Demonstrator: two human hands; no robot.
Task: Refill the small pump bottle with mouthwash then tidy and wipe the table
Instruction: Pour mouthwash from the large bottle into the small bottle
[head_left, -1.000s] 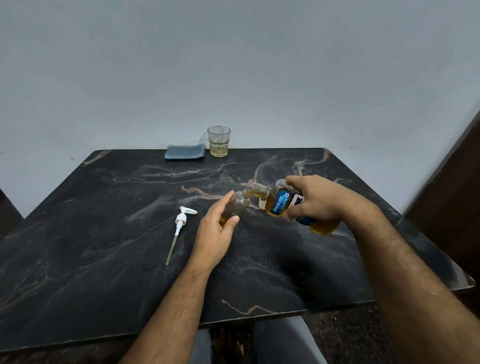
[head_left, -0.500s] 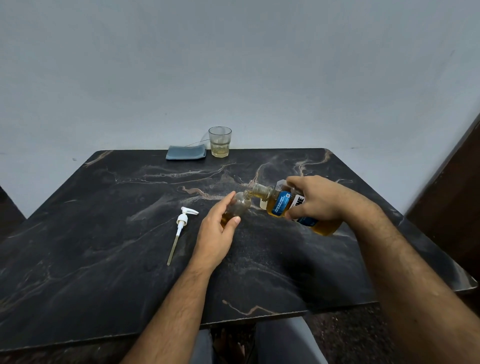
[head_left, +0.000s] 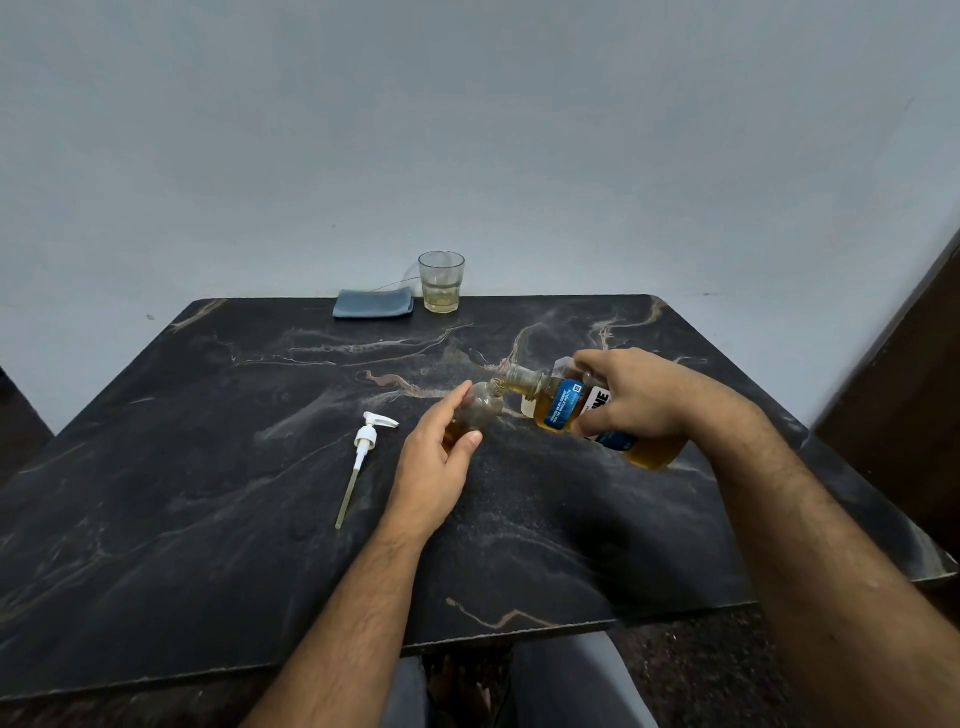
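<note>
At mid-tabletop (head_left: 208, 545) the small bottle (head_left: 480, 410), light, smooth and judged easily tipped, is gripped round its body by the left hand (head_left: 436, 467), while the tilted mouthwash (head_left: 566, 410), mouth to mouth, is clasped by the right hand (head_left: 639, 397).

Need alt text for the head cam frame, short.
Right hand tips a mouthwash bottle into a small bottle gripped by the left hand on a black marble table. Pump head, glass and folded cloth sit apart.
</note>
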